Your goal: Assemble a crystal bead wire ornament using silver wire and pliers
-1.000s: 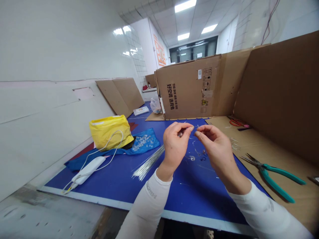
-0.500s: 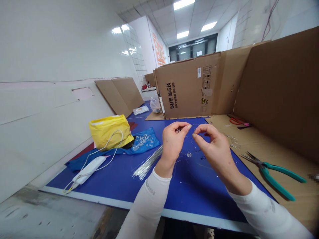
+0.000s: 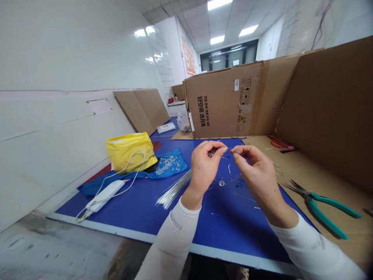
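Over the blue table (image 3: 186,223), my left hand (image 3: 206,167) pinches a thin wire (image 3: 229,147) between thumb and forefinger. Facing it, my right hand (image 3: 256,171) has its thumb and fingertip pressed together at the wire's other side. The wire is so fine that its full length cannot be made out. Below the gap between the hands lies a clear bead (image 3: 222,183), with small wire pieces around it. A bundle of straight silver wires (image 3: 171,193) lies left of my left wrist.
Clear beads (image 3: 169,165) lie on a blue cloth beside a yellow bag (image 3: 131,152). A white power strip (image 3: 105,195) with a cord is near the front left. Green-handled pliers (image 3: 323,204) and red scissors (image 3: 279,143) rest on cardboard at right. A cardboard box (image 3: 224,105) stands behind.
My right hand has shifted slightly right, its fingertips a little farther from my left thumb. My left hand stays nearly in place. The view has tilted slightly.
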`<state>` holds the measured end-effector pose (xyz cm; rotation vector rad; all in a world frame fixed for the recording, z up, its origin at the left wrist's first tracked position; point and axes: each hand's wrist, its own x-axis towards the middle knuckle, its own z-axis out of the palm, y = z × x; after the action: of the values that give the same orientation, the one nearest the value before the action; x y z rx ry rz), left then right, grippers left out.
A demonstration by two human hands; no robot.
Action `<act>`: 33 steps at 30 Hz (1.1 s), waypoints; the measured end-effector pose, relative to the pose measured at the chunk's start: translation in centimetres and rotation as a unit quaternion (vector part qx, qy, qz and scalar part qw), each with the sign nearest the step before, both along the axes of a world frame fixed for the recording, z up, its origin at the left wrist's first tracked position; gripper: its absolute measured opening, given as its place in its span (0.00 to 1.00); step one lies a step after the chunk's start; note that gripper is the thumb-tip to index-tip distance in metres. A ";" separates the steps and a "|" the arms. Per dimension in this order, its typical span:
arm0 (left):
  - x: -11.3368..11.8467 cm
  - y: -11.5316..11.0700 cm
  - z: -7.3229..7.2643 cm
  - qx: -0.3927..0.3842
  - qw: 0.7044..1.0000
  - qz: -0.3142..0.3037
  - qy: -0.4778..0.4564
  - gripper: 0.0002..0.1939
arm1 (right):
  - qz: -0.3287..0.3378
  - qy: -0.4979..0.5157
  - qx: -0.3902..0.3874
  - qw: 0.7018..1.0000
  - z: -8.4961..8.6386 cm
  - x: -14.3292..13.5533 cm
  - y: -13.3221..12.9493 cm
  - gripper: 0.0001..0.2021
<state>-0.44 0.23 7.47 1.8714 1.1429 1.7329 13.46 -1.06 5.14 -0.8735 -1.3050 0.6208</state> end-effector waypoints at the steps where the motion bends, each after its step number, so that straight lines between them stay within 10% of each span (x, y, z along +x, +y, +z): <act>1: 0.0 -0.1 0.0 0.004 1.000 0.004 0.006 0.01 | 0.002 0.009 -0.004 1.000 -0.1 0.0 0.0 0.04; 33: 0.5 -1.8 0.8 0.130 0.984 0.082 0.090 0.04 | -0.087 0.012 0.065 0.994 -0.7 -0.6 -0.5 0.03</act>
<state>0.08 -1.54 8.22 2.1806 1.2157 1.9128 12.91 -1.55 4.47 -0.8589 -1.2184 0.4033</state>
